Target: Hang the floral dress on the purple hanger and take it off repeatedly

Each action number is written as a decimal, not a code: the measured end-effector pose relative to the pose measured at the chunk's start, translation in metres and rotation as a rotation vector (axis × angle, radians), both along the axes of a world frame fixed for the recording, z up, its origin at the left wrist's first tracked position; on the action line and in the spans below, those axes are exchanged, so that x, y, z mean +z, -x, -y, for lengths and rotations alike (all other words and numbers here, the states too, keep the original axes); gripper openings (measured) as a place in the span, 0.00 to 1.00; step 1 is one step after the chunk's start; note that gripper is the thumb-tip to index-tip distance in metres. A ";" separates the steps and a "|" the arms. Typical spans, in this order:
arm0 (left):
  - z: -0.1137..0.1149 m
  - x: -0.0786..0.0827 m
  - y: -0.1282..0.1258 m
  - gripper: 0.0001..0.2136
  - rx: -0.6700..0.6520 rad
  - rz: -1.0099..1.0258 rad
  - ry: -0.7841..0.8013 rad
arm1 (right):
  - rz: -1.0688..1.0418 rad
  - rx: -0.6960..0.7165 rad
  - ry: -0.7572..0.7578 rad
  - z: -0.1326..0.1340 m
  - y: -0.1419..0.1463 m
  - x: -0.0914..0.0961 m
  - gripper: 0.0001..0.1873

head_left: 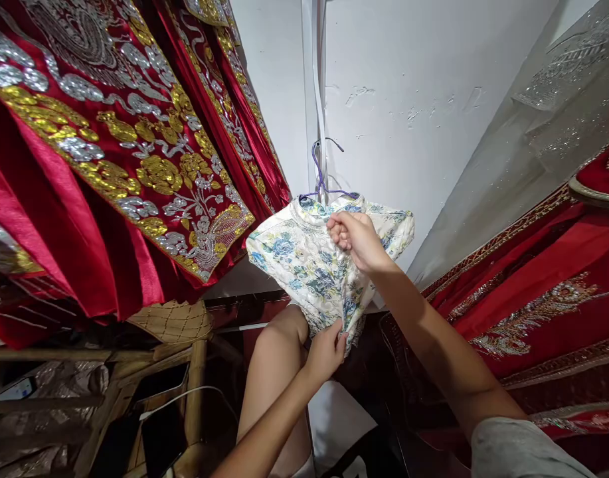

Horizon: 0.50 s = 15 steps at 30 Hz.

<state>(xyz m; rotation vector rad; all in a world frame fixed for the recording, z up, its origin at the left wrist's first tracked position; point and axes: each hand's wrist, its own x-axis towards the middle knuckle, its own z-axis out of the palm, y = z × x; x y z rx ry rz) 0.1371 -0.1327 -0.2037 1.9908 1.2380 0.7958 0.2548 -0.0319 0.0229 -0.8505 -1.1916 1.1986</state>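
Note:
A white shirt with a blue and yellow floral print [304,265] hangs on a purple hanger [318,174] in the middle of the view. My right hand [356,240] is closed on the shirt's front edge just below the collar, with its fingers curled in a pinch. Lower down, my left hand [327,348] pinches the same front edge near the hem. Between the two hands the edge runs almost straight. Both sets of fingertips are partly hidden by the hands or the cloth.
Red garments with gold and silver sequins [159,172] hang at the left. On the right are a sheer sparkly fabric [548,133] and red beaded garments [528,299]. A bamboo chair [197,392] at the lower left holds dark phone-like devices [163,435] and a white cable [184,393].

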 end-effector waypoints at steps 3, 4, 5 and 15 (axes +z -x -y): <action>-0.010 0.039 0.013 0.12 0.025 0.249 0.001 | 0.134 0.031 -0.075 0.013 0.000 -0.005 0.12; -0.016 0.058 0.017 0.13 0.082 0.355 -0.051 | 0.169 0.022 -0.098 0.018 -0.001 -0.007 0.13; -0.023 0.078 0.022 0.14 0.155 0.444 -0.144 | 0.192 0.009 -0.117 0.021 -0.002 -0.009 0.13; -0.085 0.214 0.027 0.10 0.145 0.172 -0.823 | 0.372 -0.010 -0.308 0.016 -0.014 -0.013 0.14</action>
